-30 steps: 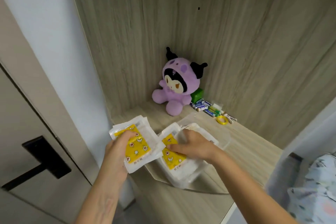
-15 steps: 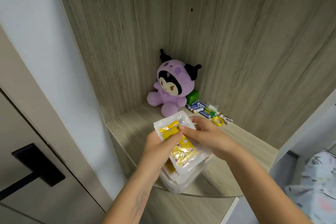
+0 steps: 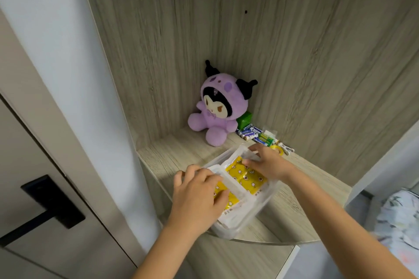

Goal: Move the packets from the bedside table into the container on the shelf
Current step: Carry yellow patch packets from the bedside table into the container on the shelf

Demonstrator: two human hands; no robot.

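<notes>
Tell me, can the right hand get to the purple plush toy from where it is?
Probably yes. The right hand rests on the packets in the container, and the shelf between it and the plush toy looks bare.

The pale wood-grain shelf [image 3: 172,156] carries a clear plastic container [image 3: 264,205] near its curved front edge. At the back corner sits a purple plush toy [image 3: 217,111], with a green box [image 3: 244,119] just beside it, then loose batteries [image 3: 250,133] and a yellow tape roll [image 3: 278,148].
</notes>
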